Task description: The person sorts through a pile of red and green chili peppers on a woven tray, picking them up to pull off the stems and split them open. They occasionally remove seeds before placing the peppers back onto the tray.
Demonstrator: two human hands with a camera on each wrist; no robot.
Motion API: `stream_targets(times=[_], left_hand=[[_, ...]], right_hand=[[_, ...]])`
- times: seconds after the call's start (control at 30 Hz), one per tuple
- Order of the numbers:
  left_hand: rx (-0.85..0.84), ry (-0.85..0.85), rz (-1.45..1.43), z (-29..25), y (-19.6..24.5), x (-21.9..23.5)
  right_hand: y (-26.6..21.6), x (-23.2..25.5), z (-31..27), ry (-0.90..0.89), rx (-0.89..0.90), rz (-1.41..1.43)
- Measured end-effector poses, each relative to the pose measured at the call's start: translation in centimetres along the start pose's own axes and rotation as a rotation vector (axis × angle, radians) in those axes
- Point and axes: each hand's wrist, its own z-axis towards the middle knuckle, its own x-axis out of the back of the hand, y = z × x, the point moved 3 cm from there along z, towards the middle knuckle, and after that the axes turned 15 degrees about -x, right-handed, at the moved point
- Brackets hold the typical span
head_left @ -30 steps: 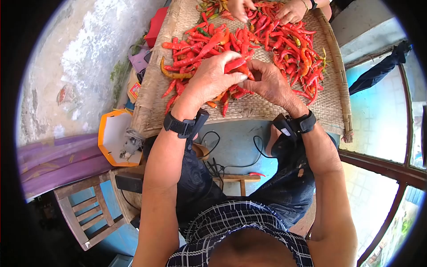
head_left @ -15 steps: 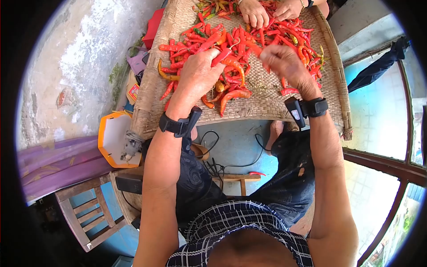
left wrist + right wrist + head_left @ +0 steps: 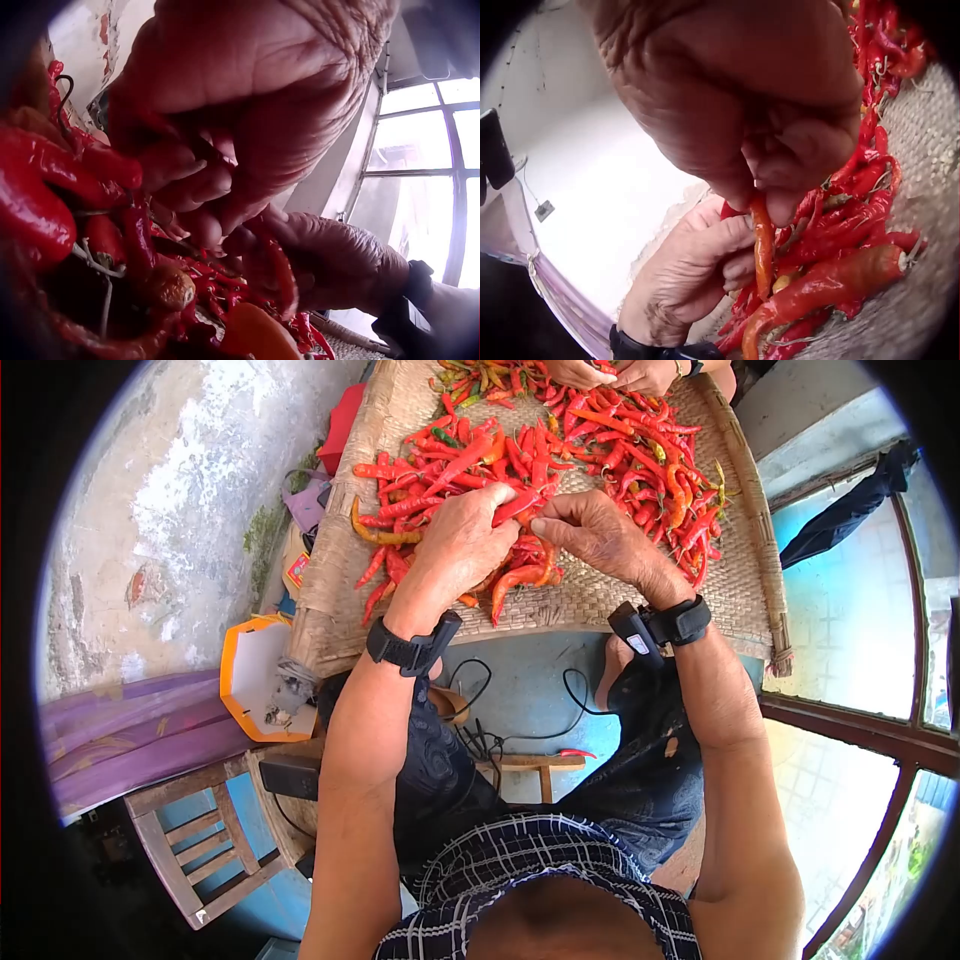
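Note:
My left hand (image 3: 465, 540) holds a red chili pepper (image 3: 515, 507), which sticks out past its thumb side. Close beside it, my right hand (image 3: 605, 540) pinches the upper end of a slim orange-red chili pepper (image 3: 763, 251) between thumb and finger. That pepper hangs down in the right wrist view, with the left fingertips right at its top. In the left wrist view, curled left fingers partly hide where the hands meet. Both hands are over a loose heap of red chili peppers (image 3: 465, 460) on a woven mat (image 3: 640, 605).
Another person's hands (image 3: 625, 374) work at the mat's far edge. More chilies (image 3: 680, 500) lie to the right. An orange-rimmed box (image 3: 262, 678) and a wooden chair (image 3: 200, 840) stand at left. Black cables (image 3: 520, 735) lie on the floor; a window (image 3: 840, 660) is at right.
My right hand swung right toward the other chilies half a second ago, then came back beside the left. The left hand stayed over the heap. The other person's hands have moved farther away.

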Motion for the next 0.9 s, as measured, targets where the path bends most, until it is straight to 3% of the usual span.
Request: stream_targets(times=[0.07, 0.23, 0.3, 0.33, 0.4, 0.43, 0.53, 0.57, 0.67, 0.77, 0.83, 0.87, 0.9], left_hand=[[-0.014, 0.043, -0.085, -0.2, -0.1, -0.1], [0.045, 0.106, -0.376, 0.0, -0.2, 0.3], [0.109, 0.101, -0.442, 0.1, 0.1, 0.7], [0.11, 0.103, -0.442, 0.1, 0.2, 0.8], [0.12, -0.017, -0.327, 0.1, 0.4, 0.8], [0.118, -0.017, -0.326, 0.2, 0.4, 0.7], [-0.019, -0.076, -0.15, 0.1, 0.6, 0.1], [-0.019, -0.08, -0.151, 0.0, 0.4, -0.1], [-0.122, -0.112, -0.087, 0.1, 0.6, -0.3], [0.008, -0.243, -0.167, -0.1, 1.1, -0.3], [0.025, 0.043, -0.22, -0.1, 1.4, 0.7], [0.027, 0.041, -0.22, -0.2, 1.1, 0.7], [-0.022, 0.147, -0.1, 0.0, 0.8, 1.1]], right_hand=[[0.1, 0.7, -0.3, -0.05, -0.108, -0.037], [0.7, 4.8, -0.8, -0.023, -0.166, -0.024], [1.8, 7.1, -0.3, 0.267, -0.093, 0.411], [1.9, 7.1, -0.2, 0.266, -0.093, 0.41], [1.6, 7.7, -0.6, 0.533, -0.082, 0.595], [1.1, 7.4, -0.9, 0.533, -0.08, 0.595], [-0.3, 4.1, -1.1, 0.172, -0.023, 0.198], [0.4, 2.6, -0.4, 0.29, 0.36, -0.027], [-0.5, 0.9, -1.5, 0.049, 0.136, -0.126], [-0.7, 1.8, -1.9, -0.103, 0.031, -0.108], [-0.5, 3.3, -1.9, -0.139, -0.002, -0.076], [0.2, 4.6, -1.8, -0.087, -0.055, -0.073], [0.7, 5.6, -1.5, -0.035, -0.106, -0.072]])
